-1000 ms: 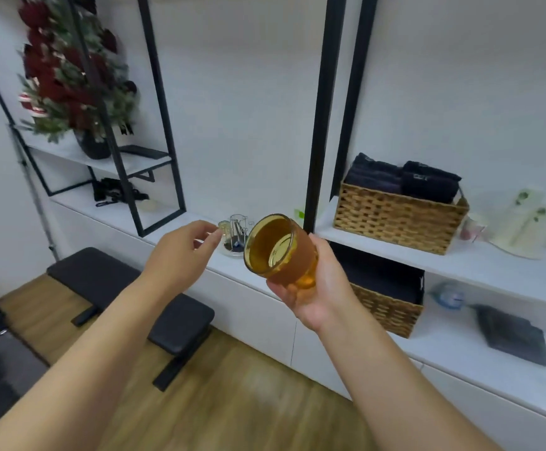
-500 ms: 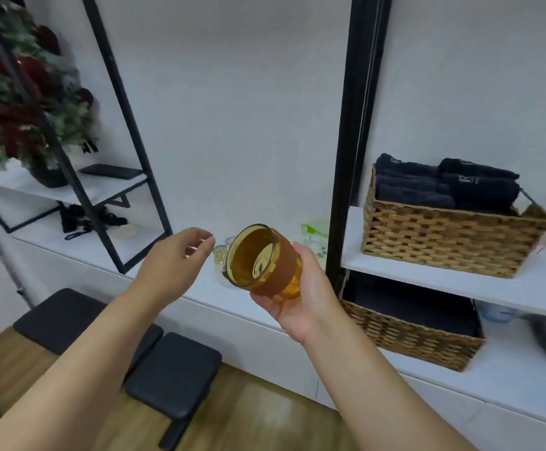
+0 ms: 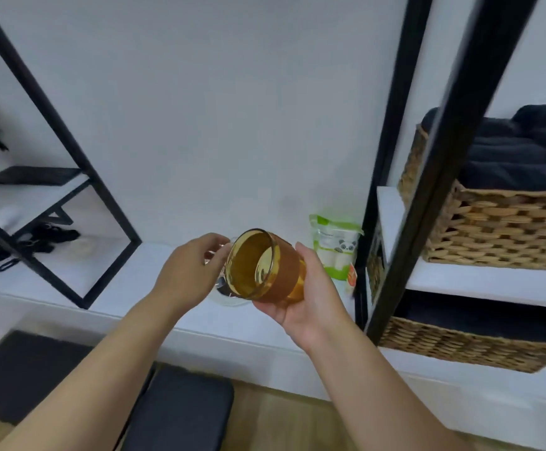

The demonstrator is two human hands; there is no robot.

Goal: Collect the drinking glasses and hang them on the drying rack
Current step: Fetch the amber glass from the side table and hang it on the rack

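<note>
My right hand (image 3: 310,294) holds an amber drinking glass (image 3: 265,266) with a brown sleeve, tipped on its side with the mouth facing me. My left hand (image 3: 190,271) hovers just left of the glass with its fingers apart and curled, holding nothing. Behind both hands, on the white counter (image 3: 141,275), stands the drying rack (image 3: 226,296) with a round clear base; most of it is hidden by the glass and my fingers. Whether my left fingertips touch it I cannot tell.
A green and white packet (image 3: 336,247) stands on the counter right of the glass. Black frame posts (image 3: 395,157) rise to the right, with wicker baskets (image 3: 499,229) of dark towels on shelves. A slanted black frame (image 3: 66,151) stands at left. Dark padded benches (image 3: 177,411) sit below.
The view has closed in on the counter and both hands have moved forward toward the rack. The amber glass stays in my right hand.
</note>
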